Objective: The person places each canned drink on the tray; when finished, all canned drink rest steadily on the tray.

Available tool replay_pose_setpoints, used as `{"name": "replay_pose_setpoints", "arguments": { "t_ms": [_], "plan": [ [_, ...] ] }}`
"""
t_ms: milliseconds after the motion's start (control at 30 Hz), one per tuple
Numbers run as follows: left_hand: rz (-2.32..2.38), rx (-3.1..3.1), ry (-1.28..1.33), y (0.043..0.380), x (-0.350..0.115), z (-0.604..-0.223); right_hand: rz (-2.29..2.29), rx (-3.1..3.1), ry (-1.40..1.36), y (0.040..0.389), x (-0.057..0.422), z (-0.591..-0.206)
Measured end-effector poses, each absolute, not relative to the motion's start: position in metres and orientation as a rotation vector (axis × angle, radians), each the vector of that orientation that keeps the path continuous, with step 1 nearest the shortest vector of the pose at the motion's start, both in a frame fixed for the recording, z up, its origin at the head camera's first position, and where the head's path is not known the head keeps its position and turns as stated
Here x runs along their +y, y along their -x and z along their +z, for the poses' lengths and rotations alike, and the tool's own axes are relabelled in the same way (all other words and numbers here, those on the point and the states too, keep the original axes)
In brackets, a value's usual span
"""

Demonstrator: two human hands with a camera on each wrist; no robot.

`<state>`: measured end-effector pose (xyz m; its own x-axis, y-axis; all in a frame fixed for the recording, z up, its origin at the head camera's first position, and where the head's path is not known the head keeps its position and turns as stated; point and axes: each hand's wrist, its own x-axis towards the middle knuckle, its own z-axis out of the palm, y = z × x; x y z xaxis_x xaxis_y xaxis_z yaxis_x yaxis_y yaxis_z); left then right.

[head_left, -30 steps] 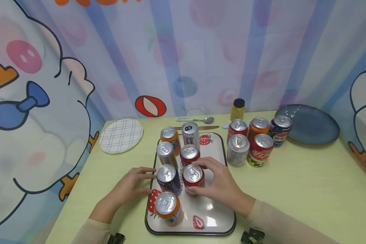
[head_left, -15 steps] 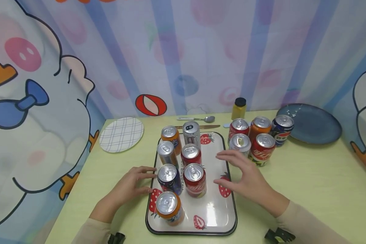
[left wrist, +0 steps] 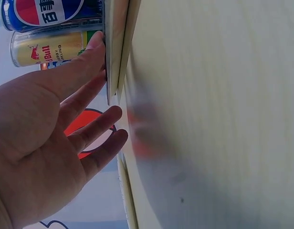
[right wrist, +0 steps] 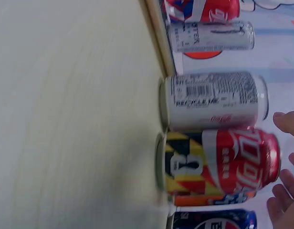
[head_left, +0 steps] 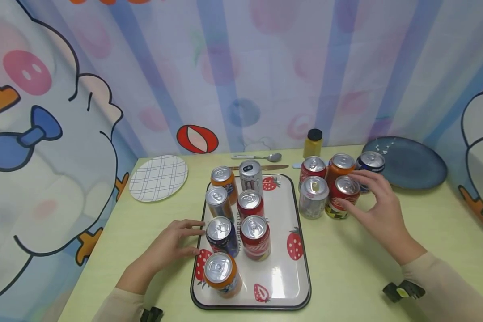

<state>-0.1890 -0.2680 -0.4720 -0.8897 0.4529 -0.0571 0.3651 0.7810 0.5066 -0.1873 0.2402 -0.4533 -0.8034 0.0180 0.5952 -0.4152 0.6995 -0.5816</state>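
My right hand is at a red Coca-Cola can right of the tray, thumb and fingers spread about its top. In the right wrist view a gap shows between the thumb and this can. A silver-white can stands beside it; a red can, an orange can and a dark blue Pepsi can are behind. My left hand rests at the tray's left edge with loose fingers, near a blue Pepsi can, holding nothing.
The strawberry-patterned tray bears several upright cans, including a red can and an orange can. Behind are a spoon, a knife and a yellow jar. A checked plate lies left, a dark plate right.
My right hand has let go of the red can on the tray and moved right to the red can in the group beside it. My left hand has stayed put.
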Motion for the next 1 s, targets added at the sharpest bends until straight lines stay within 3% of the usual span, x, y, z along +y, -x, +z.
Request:
{"name": "replay_pose_setpoints", "arguments": {
  "t_ms": [467, 700, 1000],
  "plan": [
    [0.747, 2.794, -0.692, 0.188, -0.269, -0.474, 1.181, -2.423, -0.152, 0.194, 0.251, -0.47],
    [0.732, 2.782, -0.698, 0.187, -0.271, -0.475, 1.284, -2.406, -0.08, 0.169, 0.238, -0.467],
    [0.725, 2.802, -0.709, 0.188, -0.269, -0.474, 1.334, -2.363, -0.346, 0.126, 0.195, -0.443]
  ]
}}
